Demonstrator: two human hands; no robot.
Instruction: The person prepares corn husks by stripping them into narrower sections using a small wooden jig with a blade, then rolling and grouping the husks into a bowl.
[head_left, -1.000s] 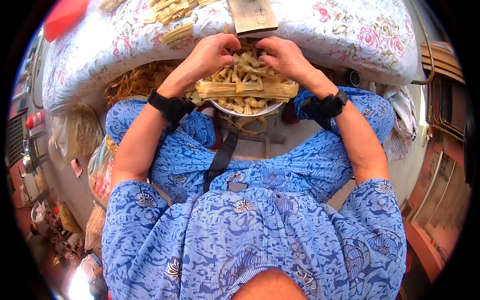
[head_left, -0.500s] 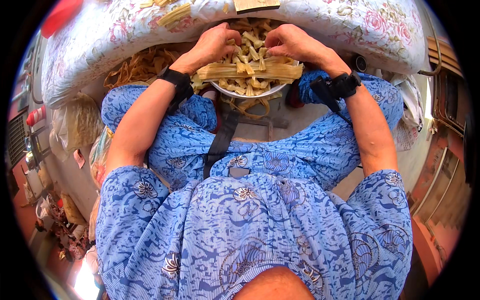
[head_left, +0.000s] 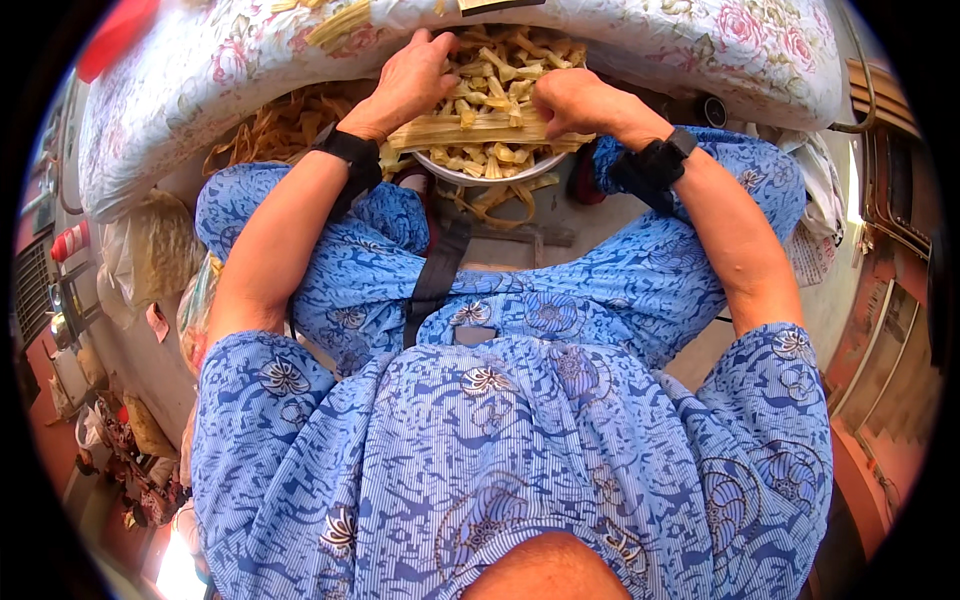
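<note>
Our right hand (head_left: 582,104) has dropped to the right end of the long yellow bundle (head_left: 440,132), fingers curled; our left hand (head_left: 412,78), half-curled, has moved outward; whether either grips, we cannot tell; knotted pieces (head_left: 495,88) lie between them; handling seems to be shifting bundleward.

A desk (head_left: 640,62) covered in white cloth (head_left: 170,130) with pink roses. On it, left of centre, lies a bundle of yellowish strips (head_left: 338,24); a board (head_left: 500,6) edge shows top centre.
</note>
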